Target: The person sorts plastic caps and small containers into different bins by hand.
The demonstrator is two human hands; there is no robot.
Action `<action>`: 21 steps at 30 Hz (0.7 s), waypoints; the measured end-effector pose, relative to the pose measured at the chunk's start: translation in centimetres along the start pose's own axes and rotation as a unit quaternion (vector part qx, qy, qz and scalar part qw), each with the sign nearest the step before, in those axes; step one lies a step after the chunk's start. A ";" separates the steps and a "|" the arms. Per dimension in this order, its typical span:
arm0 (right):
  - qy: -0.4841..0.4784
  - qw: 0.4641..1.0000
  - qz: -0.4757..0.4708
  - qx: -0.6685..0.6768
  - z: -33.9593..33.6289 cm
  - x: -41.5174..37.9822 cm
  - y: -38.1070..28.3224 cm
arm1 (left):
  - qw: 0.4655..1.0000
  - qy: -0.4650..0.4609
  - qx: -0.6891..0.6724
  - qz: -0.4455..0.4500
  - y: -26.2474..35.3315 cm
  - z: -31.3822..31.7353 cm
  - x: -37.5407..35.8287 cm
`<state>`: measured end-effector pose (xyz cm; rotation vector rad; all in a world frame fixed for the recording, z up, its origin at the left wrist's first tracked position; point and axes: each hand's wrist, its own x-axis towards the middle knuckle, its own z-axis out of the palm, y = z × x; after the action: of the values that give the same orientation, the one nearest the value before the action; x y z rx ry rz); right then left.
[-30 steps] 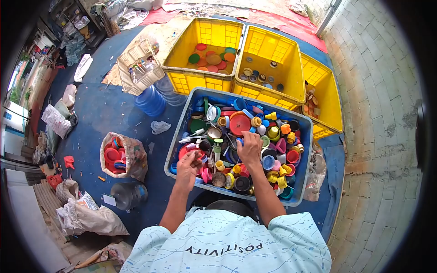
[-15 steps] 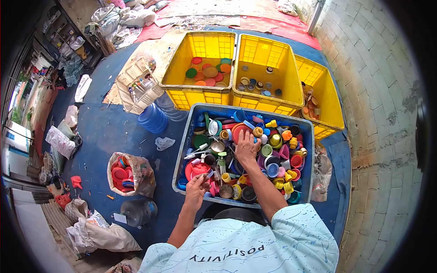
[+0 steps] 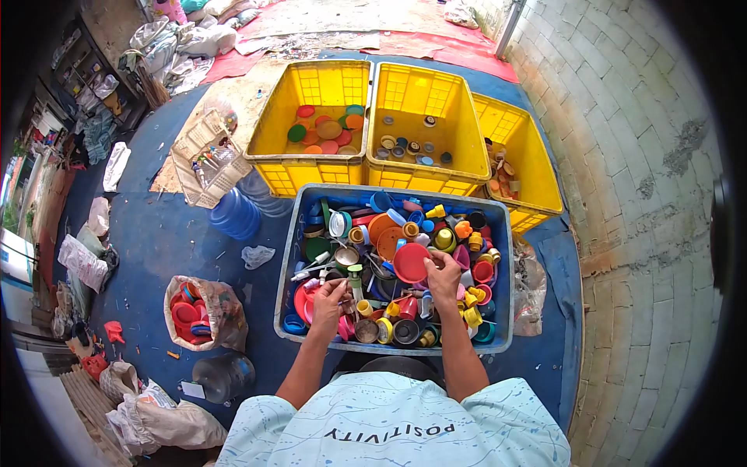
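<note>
A blue crate [image 3: 289, 257] in front of me is filled with several mixed plastic caps, lids and pump tops. My right hand [image 3: 443, 272] holds a round red lid [image 3: 410, 262] lifted above the middle of the pile. My left hand [image 3: 329, 300] is down among the caps at the crate's near left, fingers curled on a small piece I cannot make out.
Three yellow crates stand beyond: the left one [image 3: 272, 124] with flat coloured lids, the middle one [image 3: 459, 128] with small dark caps, the right one [image 3: 537, 167] with brownish pieces. A sack of red lids [image 3: 194, 311], blue jugs [image 3: 233, 214] and a white basket [image 3: 198, 159] lie left. Brick wall right.
My right hand has taken the red lid from the pile and raised it. My left hand has moved back down into the crate. The view shifted a little.
</note>
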<state>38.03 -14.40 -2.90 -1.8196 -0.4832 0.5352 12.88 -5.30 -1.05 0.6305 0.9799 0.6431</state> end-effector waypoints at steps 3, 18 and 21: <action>-0.048 0.974 0.108 0.194 -2.7 -2.8 -0.5 | 0.995 -0.010 0.083 0.048 0.5 1.2 2.3; -0.027 0.920 0.179 0.348 -7.7 -9.0 -1.0 | 0.630 0.098 0.696 0.330 1.6 10.8 14.8; -0.031 0.916 0.182 0.356 -8.5 -8.8 -1.3 | 0.630 0.112 0.701 0.314 1.4 11.3 15.0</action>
<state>35.74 -25.60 1.73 -1.1817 0.0357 0.8912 28.77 4.48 -3.44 2.4348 1.4167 0.4293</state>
